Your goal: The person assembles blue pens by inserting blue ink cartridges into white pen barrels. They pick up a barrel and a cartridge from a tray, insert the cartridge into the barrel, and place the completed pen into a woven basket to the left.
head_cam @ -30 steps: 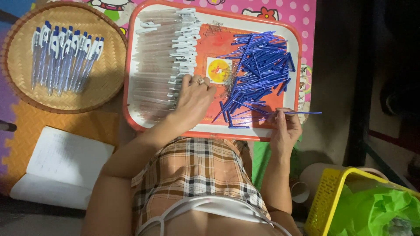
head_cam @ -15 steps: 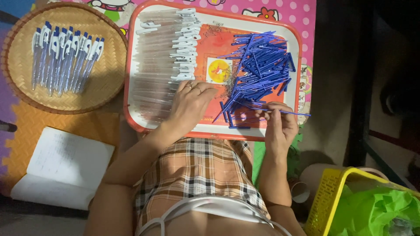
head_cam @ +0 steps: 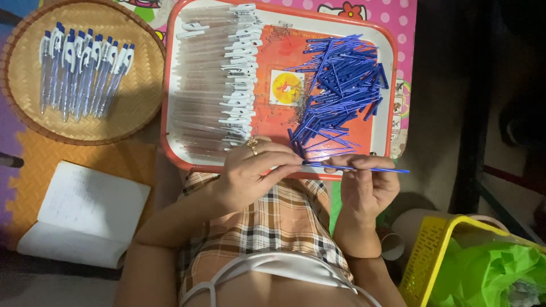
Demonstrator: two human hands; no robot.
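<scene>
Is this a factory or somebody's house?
Probably a home floor used for piecework. Colourful foam play mats cover the ground, a woven basket holds finished pens, and a red tray holds loose pen parts.

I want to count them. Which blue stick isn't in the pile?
The blue stick held between both hands, the left hand and right hand, below the pile on the tray.

A colourful foam puzzle-mat floor of orange, purple and pink polka-dot tiles (head_cam: 74, 153) lies under warm light, with a dark metal furniture frame (head_cam: 472, 113) and a yellow perforated plastic basket (head_cam: 426, 261) at the right.
</scene>
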